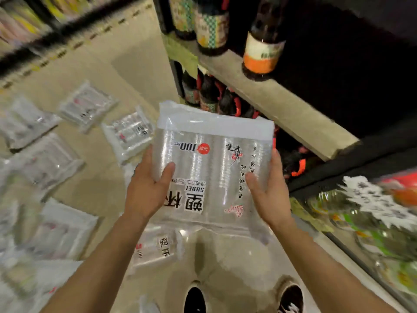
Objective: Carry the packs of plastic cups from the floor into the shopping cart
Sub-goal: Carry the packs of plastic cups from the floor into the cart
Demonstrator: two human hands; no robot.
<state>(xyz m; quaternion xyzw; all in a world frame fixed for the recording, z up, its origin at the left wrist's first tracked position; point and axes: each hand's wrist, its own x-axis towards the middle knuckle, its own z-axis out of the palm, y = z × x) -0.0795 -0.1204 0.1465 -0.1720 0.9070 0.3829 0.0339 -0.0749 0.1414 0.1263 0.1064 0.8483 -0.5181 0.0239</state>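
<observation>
A clear pack of plastic cups (212, 163) with black and red print is held up in front of me at chest height. My left hand (146, 188) grips its left edge, thumb on the front face. My right hand (268, 190) grips the right edge the same way. Several more packs of cups lie on the beige floor, among them one at the left (88, 106), one nearer the middle (129, 136) and one below the held pack (155, 247). No shopping cart is in view.
A shelf unit (282, 114) with dark bottles (262, 39) runs along the right side. Green and red packaged goods (372, 218) fill the lower right. Another blurred shelf (45, 26) lines the far left. My two shoes (195, 299) show at the bottom.
</observation>
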